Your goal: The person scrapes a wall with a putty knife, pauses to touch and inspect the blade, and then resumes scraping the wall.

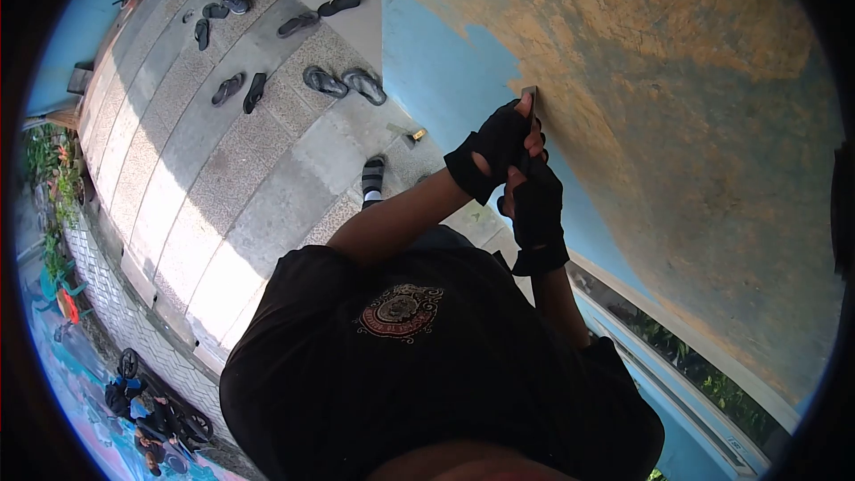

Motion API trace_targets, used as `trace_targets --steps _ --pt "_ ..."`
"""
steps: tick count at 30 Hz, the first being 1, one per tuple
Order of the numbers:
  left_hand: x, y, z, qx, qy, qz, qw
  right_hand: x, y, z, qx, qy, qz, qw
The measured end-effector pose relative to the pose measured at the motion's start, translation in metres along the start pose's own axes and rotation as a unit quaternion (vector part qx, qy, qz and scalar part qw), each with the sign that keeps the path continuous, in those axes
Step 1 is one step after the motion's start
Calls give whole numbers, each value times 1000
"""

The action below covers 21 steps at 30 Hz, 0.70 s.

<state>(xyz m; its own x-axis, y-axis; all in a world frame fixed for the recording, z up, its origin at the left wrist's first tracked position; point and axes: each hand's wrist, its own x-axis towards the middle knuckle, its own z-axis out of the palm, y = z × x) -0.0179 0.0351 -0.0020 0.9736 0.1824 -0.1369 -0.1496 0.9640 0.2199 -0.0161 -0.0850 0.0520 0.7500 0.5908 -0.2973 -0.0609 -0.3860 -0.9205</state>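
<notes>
A scraper (529, 92) with a flat metal blade meets the wall (641, 125), at the border between blue paint (472, 67) and a patchy tan-and-grey bared surface. My left hand (500, 147), in a black fingerless glove, is closed around the scraper close to its blade, the thumb stretched along it. Just below, my right hand (539, 214), gloved the same way, is closed on the handle end. Most of the handle is hidden by the fingers. The two hands touch or nearly touch.
Several sandals and shoes (325, 82) lie on the tiled floor (258, 169) to the left. A small object with a yellow part (415, 135) is by the wall's foot. My sandalled foot (373, 176) stands nearby. A motorcycle (178, 419) and people are at lower left.
</notes>
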Motion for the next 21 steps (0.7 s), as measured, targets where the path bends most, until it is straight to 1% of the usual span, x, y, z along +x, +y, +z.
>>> trace_targets --steps 1,2,3,4,5,6,7,8,10,11,12,14,15,16,18,20,21 --pt "2 -1 -5 -26 -10 -21 999 2 2 1 2 1 2 1000" --pt "4 -7 -9 -27 -8 -25 999 3 5 1 -93 24 -88 991" --pt "3 -11 -8 -17 -16 -8 1000 1 8 2 -186 45 -175 966" --pt "3 -10 -7 -4 -28 11 1000 -2 10 -2 -182 47 -174 966" --pt "4 -9 -5 1 -31 12 999 -2 11 -9 -97 20 -84 992" --pt "4 -6 3 4 2 13 1000 0 9 -13 -11 -8 7 1000" --pt "4 -7 7 4 37 11 999 5 5 -14 2 -17 13 1000" --pt "7 -4 4 5 37 10 999 14 6 -13 3 -16 13 1000" --pt "14 6 -5 -8 25 79 997 26 5 -8 36 -71 -23 997" --pt "13 3 -6 -23 34 62 997 20 2 -5 69 -53 6 996" --pt "11 3 -3 -20 33 65 997 15 4 -6 70 -55 2 996" --pt "4 0 6 -12 51 4 999 9 8 -7 -44 -5 -42 998" --pt "5 2 3 -19 40 5 999 14 9 -1 -42 -9 -45 998" --pt "8 4 -2 -20 41 6 999 17 10 2 -21 -10 -40 999" --pt "7 4 -9 -36 0 34 999 14 12 -1 -5 -15 -26 1000" --pt "4 -6 -4 -24 15 31 999 9 2 -8 -11 -17 7 1000" --pt "6 -3 1 -8 23 29 999 7 -7 -13 42 -34 71 996"
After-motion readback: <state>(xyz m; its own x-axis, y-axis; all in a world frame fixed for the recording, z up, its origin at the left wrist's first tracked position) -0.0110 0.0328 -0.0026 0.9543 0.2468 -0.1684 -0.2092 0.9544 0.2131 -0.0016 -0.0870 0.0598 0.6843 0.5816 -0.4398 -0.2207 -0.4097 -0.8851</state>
